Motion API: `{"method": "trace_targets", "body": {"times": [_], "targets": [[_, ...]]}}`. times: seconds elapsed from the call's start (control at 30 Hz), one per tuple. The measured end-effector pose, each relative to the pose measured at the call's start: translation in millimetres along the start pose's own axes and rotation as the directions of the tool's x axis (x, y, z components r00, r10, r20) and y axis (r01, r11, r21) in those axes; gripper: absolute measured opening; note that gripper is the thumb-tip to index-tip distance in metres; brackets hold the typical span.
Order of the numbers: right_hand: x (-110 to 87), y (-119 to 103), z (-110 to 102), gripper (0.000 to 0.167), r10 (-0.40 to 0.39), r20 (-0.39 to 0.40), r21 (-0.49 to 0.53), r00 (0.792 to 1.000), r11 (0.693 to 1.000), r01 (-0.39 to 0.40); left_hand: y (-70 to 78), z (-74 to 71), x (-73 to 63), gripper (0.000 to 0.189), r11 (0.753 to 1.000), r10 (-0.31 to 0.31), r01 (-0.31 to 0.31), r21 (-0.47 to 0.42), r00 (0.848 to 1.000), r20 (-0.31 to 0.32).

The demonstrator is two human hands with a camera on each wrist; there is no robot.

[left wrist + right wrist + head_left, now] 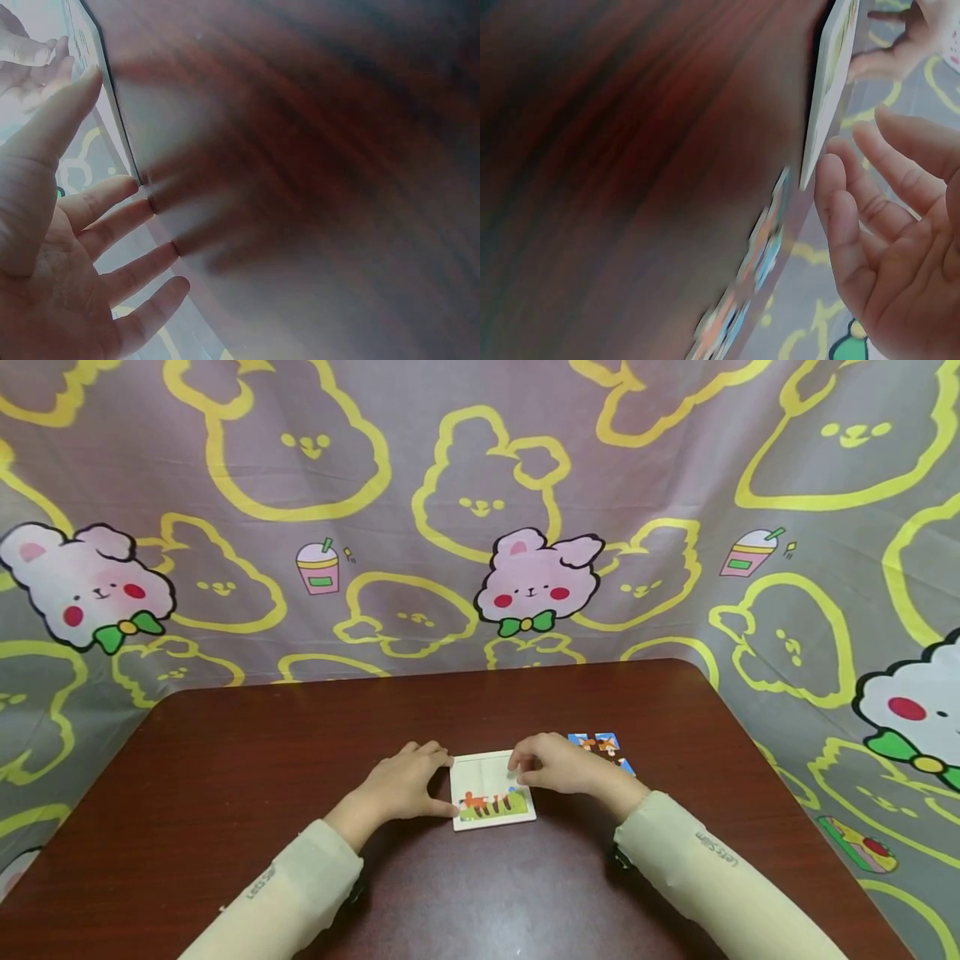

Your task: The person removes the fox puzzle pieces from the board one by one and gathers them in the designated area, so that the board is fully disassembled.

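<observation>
A white-framed jigsaw puzzle tray (pixel 496 820) lies on the table, its lower half filled with pieces showing an orange, dark-striped animal on green. The upper half shows a pale, bare base. My left hand (pixel 401 783) rests at the tray's left side with fingers spread, thumb at the lower left edge and forefinger near the upper left corner. Over the tray's upper right part hovers my right hand (pixel 558 766), fingers loosely bent. In the right wrist view, nothing shows between the fingers of the right hand (pixel 900 240).
Several loose puzzle pieces (pixel 606 742) in blue and orange lie on the table beyond my right hand, partly hidden by it. The dark red-brown table (pixel 300 752) meets a patterned curtain (pixel 420 468) at the back and sides.
</observation>
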State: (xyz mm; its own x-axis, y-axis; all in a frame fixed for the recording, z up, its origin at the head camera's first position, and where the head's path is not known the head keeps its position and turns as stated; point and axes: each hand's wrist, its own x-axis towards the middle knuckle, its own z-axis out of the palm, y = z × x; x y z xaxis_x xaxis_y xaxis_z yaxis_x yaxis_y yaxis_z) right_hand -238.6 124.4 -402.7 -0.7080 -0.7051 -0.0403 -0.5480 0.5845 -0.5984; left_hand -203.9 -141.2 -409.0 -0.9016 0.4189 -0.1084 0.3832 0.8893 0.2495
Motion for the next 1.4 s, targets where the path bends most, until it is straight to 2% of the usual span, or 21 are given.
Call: {"method": "trace_targets", "body": {"times": [0.2,0.47,0.8,1.07,1.4], "targets": [[14.4,-16.1,7.7,0.014,-0.011,0.075,0.028,0.997,1.0,0.009,0.5,-0.7,0.3,0.073,1.0,-0.003,0.003,-0.002,1.0,0.01],[28.7,-25.9,17.6,0.016,-0.049,0.15,0.033,0.987,0.998,0.044,-1.0,0.8,1.0,0.072,1.0,0.007,-0.007,-0.004,1.0,0.001],[35.4,-30.2,24.1,0.019,-0.048,0.201,0.012,0.978,0.999,0.047,-1.0,0.5,0.4,0.073,1.0,0.013,-0.013,-0.012,1.0,-0.005],[39.3,-36.2,27.3,0.021,-0.038,0.221,-0.057,0.974,0.997,0.052,-1.7,-0.7,0.0,0.072,1.0,0.019,-0.019,-0.018,1.0,-0.012],[41.0,-36.2,31.2,0.023,0.001,0.237,0.003,0.972,1.0,-0.002,-1.2,0.3,0.2,0.072,1.0,0.013,-0.014,-0.025,1.0,-0.017]]}}
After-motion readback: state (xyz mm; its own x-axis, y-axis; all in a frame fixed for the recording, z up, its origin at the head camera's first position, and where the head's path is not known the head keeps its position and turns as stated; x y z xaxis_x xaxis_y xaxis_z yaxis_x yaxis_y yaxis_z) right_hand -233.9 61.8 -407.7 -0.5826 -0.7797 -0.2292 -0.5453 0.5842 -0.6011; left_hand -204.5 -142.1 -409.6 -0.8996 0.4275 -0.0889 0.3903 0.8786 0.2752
